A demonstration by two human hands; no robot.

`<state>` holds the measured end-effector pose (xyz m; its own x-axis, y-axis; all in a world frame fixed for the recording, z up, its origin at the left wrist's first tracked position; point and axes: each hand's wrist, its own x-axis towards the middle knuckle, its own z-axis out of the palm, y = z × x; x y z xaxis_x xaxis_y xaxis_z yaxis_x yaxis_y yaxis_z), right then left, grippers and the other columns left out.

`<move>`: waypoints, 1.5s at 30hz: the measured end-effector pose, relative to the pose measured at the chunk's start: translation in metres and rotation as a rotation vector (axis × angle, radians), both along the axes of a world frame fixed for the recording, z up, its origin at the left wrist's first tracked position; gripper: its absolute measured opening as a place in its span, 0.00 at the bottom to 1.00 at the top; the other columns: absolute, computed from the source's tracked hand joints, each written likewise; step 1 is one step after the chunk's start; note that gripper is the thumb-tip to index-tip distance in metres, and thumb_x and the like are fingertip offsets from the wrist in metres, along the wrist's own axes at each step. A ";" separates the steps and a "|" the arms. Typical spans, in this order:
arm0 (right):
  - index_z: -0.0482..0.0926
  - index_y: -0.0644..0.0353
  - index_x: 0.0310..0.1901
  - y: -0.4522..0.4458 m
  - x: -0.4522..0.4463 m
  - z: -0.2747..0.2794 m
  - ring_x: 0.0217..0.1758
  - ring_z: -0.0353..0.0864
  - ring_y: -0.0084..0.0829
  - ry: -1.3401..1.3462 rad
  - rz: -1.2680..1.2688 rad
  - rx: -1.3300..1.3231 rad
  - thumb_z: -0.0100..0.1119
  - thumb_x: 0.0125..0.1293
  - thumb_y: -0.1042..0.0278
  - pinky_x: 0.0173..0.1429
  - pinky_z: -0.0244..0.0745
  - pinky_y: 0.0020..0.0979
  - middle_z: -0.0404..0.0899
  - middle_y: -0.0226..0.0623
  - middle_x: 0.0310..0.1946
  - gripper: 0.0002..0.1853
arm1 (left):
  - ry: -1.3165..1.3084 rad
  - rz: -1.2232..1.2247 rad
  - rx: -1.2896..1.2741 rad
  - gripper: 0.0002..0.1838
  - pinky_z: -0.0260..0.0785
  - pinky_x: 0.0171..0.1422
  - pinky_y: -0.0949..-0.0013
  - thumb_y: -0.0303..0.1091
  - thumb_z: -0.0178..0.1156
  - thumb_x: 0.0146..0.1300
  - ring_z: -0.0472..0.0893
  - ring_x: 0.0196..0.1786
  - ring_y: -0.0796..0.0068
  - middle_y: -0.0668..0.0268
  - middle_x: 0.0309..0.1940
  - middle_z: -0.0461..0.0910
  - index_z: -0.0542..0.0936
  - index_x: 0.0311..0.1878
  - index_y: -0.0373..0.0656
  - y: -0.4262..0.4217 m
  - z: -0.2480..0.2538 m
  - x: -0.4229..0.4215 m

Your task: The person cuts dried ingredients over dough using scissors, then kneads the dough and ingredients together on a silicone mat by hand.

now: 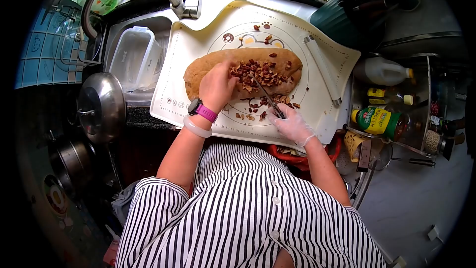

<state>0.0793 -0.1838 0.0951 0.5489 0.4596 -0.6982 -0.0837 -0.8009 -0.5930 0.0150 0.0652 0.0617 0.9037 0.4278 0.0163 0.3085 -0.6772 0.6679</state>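
Observation:
A long, flattened oval of brown dough (203,72) lies across a cream baking mat (171,82). Chopped nuts and dark red bits (258,72) are heaped on its middle and right part, and more are scattered on the mat. My left hand (218,84), with a watch and a pale bangle, is over the dough just left of the heap. Its fingers are partly blurred, thumb and fingers apart. In a clear glove, my right hand (291,125) grips a slim dark-handled blade (267,97) whose tip points into the nuts; whether it is a knife or scissors I cannot make out.
A white rolling pin (323,71) lies on the mat's right side. To the left are a sink holding a clear plastic tub (134,57) and a steel lid (102,107). Bottles, including a green-and-yellow one (379,122), fill a rack at the right.

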 end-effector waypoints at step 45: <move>0.80 0.58 0.56 -0.096 0.012 -0.003 0.23 0.66 0.16 0.272 -0.498 0.344 0.62 0.72 0.63 0.28 0.61 0.22 0.70 0.22 0.23 0.15 | -0.199 -0.286 0.137 0.10 0.76 0.40 0.56 0.33 0.70 0.59 0.82 0.39 0.57 0.61 0.34 0.78 0.85 0.43 0.44 -0.101 -0.012 0.005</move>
<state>0.0915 -0.2793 0.0921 0.5782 0.4181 -0.7006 -0.5776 -0.3967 -0.7135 0.0201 -0.0359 0.0497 0.9597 0.1404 0.2435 -0.0326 -0.8048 0.5926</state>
